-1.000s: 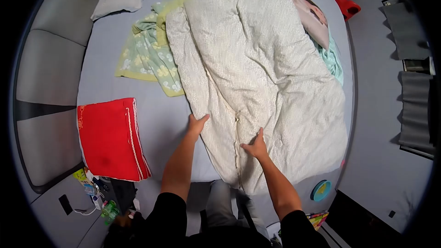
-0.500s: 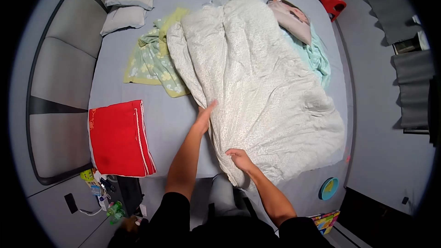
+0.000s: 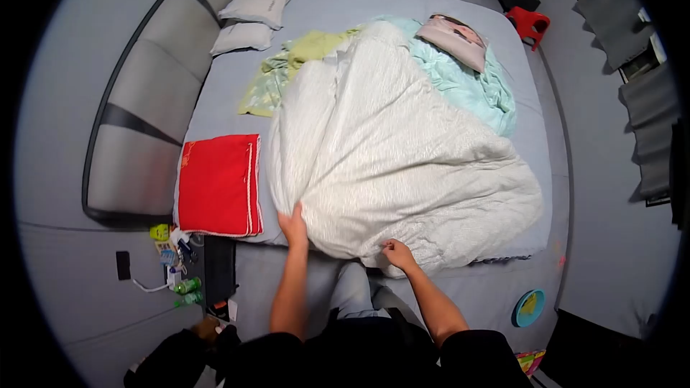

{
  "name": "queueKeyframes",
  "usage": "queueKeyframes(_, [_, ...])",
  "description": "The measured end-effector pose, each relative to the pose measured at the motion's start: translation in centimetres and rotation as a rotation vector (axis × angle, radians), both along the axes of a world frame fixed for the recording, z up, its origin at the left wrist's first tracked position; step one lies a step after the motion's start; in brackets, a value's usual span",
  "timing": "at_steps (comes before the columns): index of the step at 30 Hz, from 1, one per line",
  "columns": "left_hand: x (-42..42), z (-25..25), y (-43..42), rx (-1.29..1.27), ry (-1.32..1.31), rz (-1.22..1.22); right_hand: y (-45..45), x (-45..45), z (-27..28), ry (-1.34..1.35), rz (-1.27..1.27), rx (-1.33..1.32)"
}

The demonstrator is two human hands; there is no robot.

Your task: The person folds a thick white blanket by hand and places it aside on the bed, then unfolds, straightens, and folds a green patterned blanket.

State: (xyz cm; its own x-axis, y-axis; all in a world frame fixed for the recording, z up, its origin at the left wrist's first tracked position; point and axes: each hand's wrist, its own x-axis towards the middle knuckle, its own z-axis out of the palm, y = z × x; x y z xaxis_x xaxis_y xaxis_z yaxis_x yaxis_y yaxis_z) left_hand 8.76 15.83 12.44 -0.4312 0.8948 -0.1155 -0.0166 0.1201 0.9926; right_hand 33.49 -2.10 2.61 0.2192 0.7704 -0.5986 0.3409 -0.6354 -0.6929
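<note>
A bunched white quilt (image 3: 388,151) spreads over the middle of the bed, with folds fanning out from its near side. My left hand (image 3: 294,227) grips the quilt at its near left edge, thumb on top. Farther right, my right hand (image 3: 397,253) is closed on the quilt near its front edge. A folded red blanket (image 3: 219,185) lies just left of my left hand. Behind the quilt are a green patterned blanket (image 3: 269,79) on the left and a mint-green cloth (image 3: 460,82) on the right, partly covered by it.
Two white pillows (image 3: 259,1) lie by the grey headboard (image 3: 154,75). A printed pillow (image 3: 454,42) rests on the mint cloth. On the floor are a red stool (image 3: 529,23), a turquoise basin (image 3: 529,307) and a dark nightstand (image 3: 218,269).
The quilt has been pulled toward me and to the left, its near part gathered. More of the mint cloth shows. My left hand has come down nearer the bed's front edge.
</note>
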Motion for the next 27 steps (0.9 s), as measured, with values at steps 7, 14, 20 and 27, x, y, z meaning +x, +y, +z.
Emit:
queueKeyframes(7, [0.6,-16.0,-18.5,-0.628,0.284,-0.536,-2.6,0.6,-2.6,-0.23,0.192,-0.231])
queueKeyframes(14, [-1.0,-13.3,-13.5,-0.747,0.605,-0.979,-3.5,0.1,1.9,-0.331,-0.347,-0.061])
queueKeyframes(20, [-8.4,-11.4,-6.9,-0.723,0.738,-1.147,0.1,-0.7,1.5,-0.3,-0.423,0.302])
queueKeyframes(27, [-14.8,-7.8,6.7,-0.575,0.771,-0.821,7.5,-7.0,-0.4,-0.171,-0.306,0.192])
